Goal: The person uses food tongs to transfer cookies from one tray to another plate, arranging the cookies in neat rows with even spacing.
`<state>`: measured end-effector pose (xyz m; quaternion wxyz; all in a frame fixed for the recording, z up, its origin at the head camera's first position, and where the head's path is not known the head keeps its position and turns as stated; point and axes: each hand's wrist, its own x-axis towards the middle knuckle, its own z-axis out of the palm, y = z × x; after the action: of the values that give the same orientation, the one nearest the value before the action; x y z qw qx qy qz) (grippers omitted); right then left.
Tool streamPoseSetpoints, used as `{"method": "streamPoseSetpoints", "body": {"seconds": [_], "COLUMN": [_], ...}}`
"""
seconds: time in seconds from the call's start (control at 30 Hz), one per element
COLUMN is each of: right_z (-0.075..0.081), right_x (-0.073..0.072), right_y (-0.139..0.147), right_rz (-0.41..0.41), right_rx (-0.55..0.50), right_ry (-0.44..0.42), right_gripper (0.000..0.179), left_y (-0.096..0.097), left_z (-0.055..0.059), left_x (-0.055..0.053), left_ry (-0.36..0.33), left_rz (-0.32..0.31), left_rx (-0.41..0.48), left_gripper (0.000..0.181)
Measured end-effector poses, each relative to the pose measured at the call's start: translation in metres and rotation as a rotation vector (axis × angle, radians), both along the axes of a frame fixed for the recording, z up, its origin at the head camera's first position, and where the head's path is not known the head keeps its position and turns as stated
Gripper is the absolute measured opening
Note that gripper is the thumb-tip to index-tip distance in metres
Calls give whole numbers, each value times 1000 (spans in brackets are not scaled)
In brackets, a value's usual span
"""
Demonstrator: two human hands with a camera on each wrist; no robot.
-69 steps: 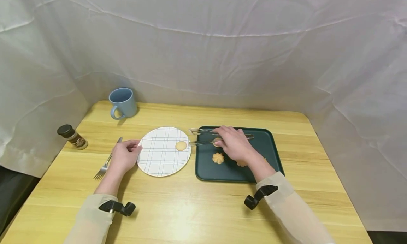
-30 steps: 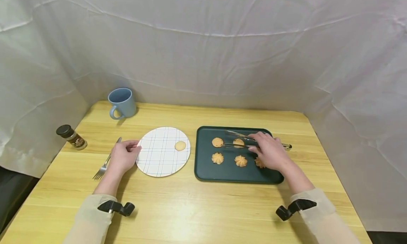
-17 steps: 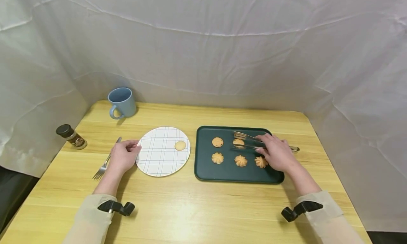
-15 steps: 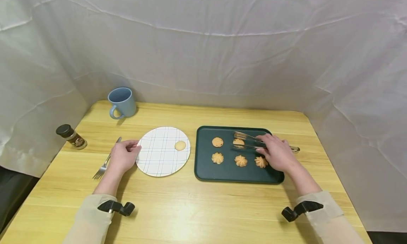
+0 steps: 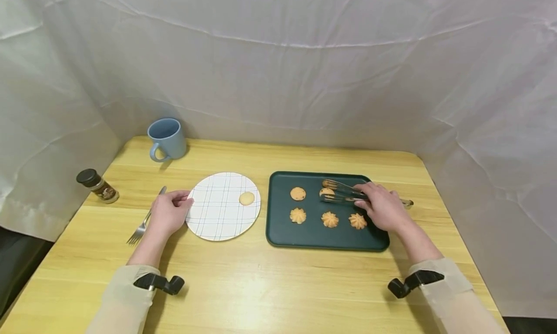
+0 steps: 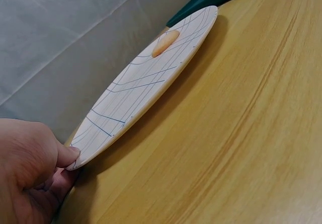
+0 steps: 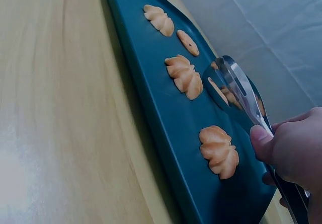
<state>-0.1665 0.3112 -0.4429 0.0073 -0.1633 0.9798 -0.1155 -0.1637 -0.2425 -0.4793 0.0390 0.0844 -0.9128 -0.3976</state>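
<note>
My left hand (image 5: 168, 213) pinches the left rim of a round white plate (image 5: 217, 213) with a blue checked pattern; in the left wrist view the thumb lies on top of the rim. One pale round cookie (image 5: 246, 198) sits near the plate's right side. With my right hand (image 5: 383, 206) I grip metal tongs (image 7: 246, 95), their two ends apart and pointing left over the dark green tray (image 5: 283, 237). The tong ends stand around a round cookie (image 5: 327, 192), partly hidden by them. Another round cookie (image 5: 298, 194) and several ridged cookies (image 5: 329, 220) lie on the tray.
A blue mug (image 5: 168, 139) stands at the back left. A dark-capped spice jar (image 5: 99, 185) is at the left edge, and a fork (image 5: 141, 230) lies beside my left forearm. White cloth (image 5: 278, 73) hangs behind the table.
My right hand has moved the tongs right, from near the plate to the second round cookie, and their ends have come closer together. My left hand stays on the plate.
</note>
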Motion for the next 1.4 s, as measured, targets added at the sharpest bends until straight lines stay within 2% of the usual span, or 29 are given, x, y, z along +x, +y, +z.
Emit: {"method": "streamPoseSetpoints", "body": {"seconds": [0.8,1.1,1.4], "right_z": [-4,6,17], "right_x": [-2,-2,-5], "right_y": [4,-3,-23], "right_rz": [3,18,33], "right_rx": [-24,-55,-80], "right_ry": [15,34,48], "right_gripper": [42,41,43], "left_y": [2,1,1], "left_z": [3,2,1], "left_x": [1,1,1], "left_ry": [6,-3,2], "left_rz": [-4,-4,-6], "left_rx": [-8,-7,-8], "left_gripper": [31,32,31]}}
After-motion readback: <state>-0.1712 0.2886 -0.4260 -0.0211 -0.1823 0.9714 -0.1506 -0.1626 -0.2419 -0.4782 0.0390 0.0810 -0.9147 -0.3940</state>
